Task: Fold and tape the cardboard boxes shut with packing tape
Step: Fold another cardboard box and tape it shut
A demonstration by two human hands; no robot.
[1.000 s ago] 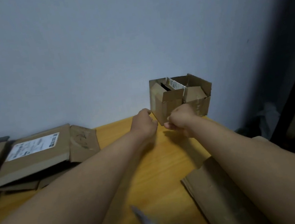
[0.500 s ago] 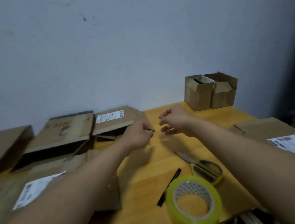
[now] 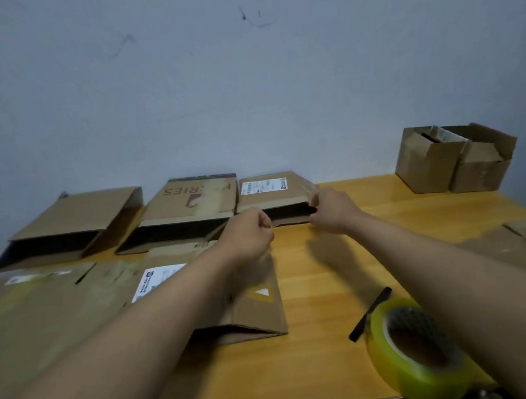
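Both hands reach the flattened labelled box (image 3: 272, 194) at the wall: left hand (image 3: 248, 231) curled at its near edge, grip unclear; right hand (image 3: 332, 206) pinching its right corner, probably to draw it closer for folding. Tape roll (image 3: 414, 350) waits beneath the right forearm.

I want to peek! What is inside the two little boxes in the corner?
The two little boxes stand open at the table's far right corner. A white label or paper pokes out between them. Anything deeper is hidden by their walls.

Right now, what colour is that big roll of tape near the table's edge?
The tape roll is see-through yellow-green, seen in the head view, the only one.
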